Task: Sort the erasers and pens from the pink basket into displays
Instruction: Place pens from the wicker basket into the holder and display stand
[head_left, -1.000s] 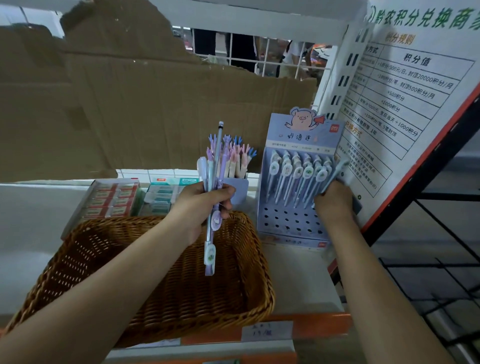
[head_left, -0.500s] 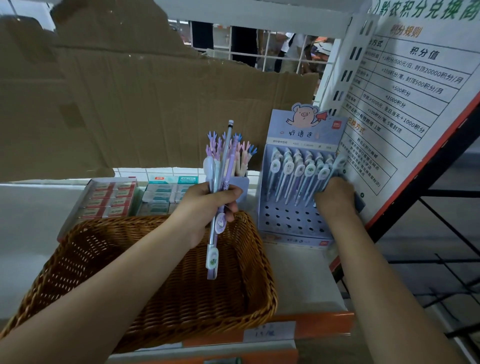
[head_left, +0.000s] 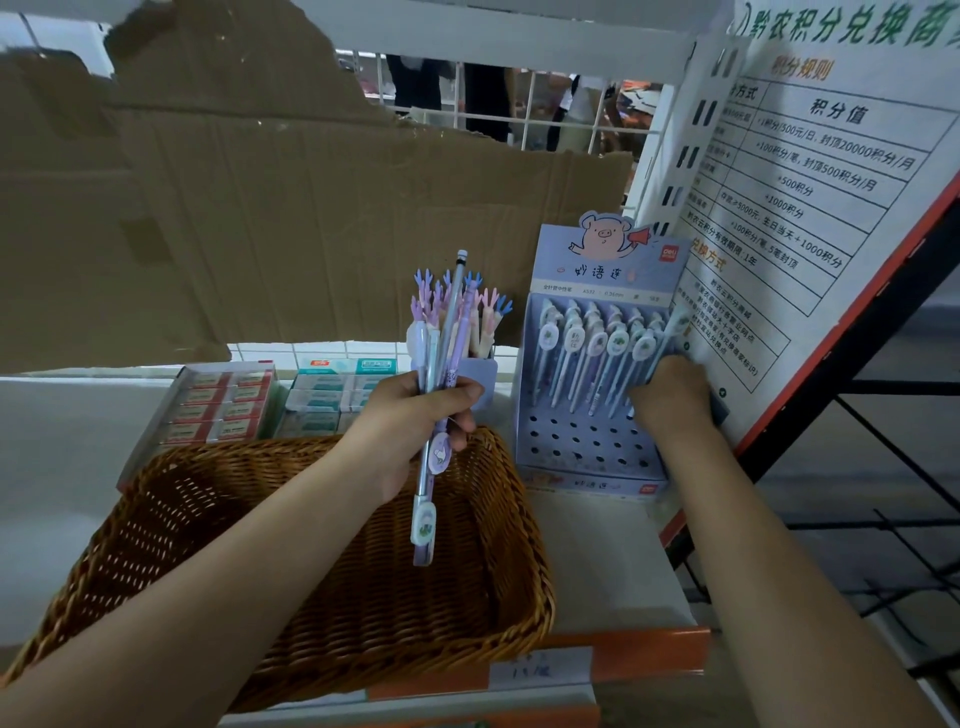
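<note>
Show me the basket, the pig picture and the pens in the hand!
Basket (head_left: 441, 623), head view, on its bare woven inside.
Pig picture (head_left: 602, 236), head view, on the pig's face.
Pens (head_left: 423, 525), head view, on the lowest pen's clip.

- I see through one head camera, facing forward and down, close above the shelf (head_left: 597, 561).
- Basket (head_left: 389, 597) lies at 7 o'clock, display (head_left: 587, 441) at 1 o'clock.

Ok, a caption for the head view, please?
Left hand grips pens above the wicker basket; right hand holds another pen at the display.
</note>
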